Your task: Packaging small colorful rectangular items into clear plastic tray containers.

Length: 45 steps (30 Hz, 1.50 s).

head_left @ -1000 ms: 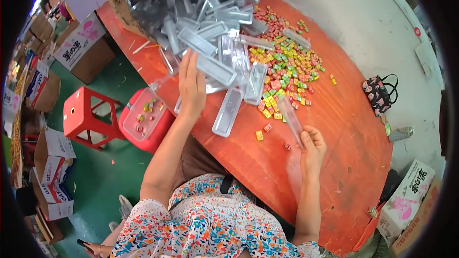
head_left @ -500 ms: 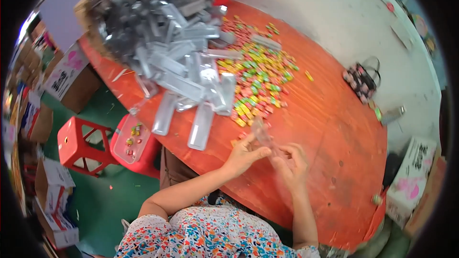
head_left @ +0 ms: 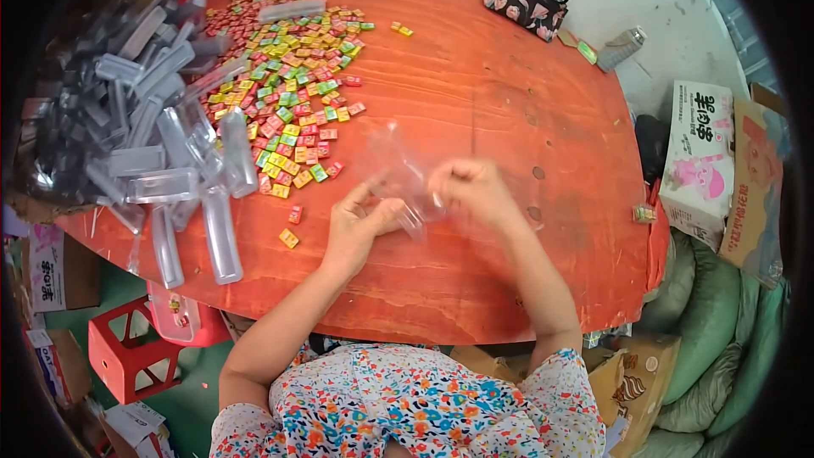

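My left hand point(head_left: 360, 225) grips a clear plastic box point(head_left: 397, 161) between thumb and fingers, tilted above the red table. At the box's right edge my right hand point(head_left: 476, 191) has its fingers pinched together on the plastic; that arm is smeared by motion. The box looks spread out, but its see-through walls blur and I see nothing inside it. Just beyond my left hand lies a spread of small wrapped candies point(head_left: 292, 106) in red, yellow and green. Two loose candies point(head_left: 289, 238) lie nearer to me.
Many clear plastic boxes point(head_left: 163, 186) spill from a carton at the left. One long box point(head_left: 292, 10) rests on the candies. A flowered handbag point(head_left: 526, 4) and a bottle point(head_left: 621, 48) stand at the far right. A red stool point(head_left: 116, 356) is below the table's left edge.
My view has swung right, so the table's things sit further left. The plastic box, narrow before, now appears wider and opened out. My right hand has drawn away from my left.
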Tool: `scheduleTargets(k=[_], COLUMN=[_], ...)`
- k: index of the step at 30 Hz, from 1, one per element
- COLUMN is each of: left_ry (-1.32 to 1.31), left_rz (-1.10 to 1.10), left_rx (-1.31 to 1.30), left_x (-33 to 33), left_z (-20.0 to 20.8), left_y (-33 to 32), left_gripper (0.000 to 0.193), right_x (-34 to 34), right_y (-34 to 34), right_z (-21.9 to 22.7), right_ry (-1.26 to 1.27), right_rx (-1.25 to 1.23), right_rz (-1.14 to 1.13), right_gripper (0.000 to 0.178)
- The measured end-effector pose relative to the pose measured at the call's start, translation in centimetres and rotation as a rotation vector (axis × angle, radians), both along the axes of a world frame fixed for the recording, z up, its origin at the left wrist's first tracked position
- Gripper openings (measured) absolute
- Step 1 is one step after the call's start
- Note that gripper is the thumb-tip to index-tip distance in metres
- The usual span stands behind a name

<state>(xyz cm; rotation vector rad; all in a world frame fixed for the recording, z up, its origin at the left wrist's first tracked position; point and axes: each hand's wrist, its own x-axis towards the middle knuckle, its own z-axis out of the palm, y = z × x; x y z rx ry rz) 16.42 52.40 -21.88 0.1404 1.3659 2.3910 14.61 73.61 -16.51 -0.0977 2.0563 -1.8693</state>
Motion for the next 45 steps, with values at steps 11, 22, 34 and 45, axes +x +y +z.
scheduleTargets(k=[11,22,34,45], left_ry=[-0.087,-0.063,-0.189,-0.176], left_rz=[0.144,-0.047,0.127,0.160], left_rx=[0.109,0.132,0.135,0.155], left_x=[-3.1,-3.2,-4.2,-5.0], left_z=[1.3,1.5,2.1,1.7], left_y=[3.1,3.0,4.0,3.7], left_gripper=[0.057,0.038,0.044,0.045], right_x=[-3.0,-2.5,-15.6,-7.3], right_y=[-0.2,1.0,6.3,1.1], right_z=[2.2,1.7,-2.2,-0.4], right_ry=[0.240,-0.138,1.047,0.098], right_rx=[0.337,0.010,1.442,0.167], right_rz=[-0.016,0.146,-0.270,0.056], right_gripper=[0.009,0.013,0.019,0.020])
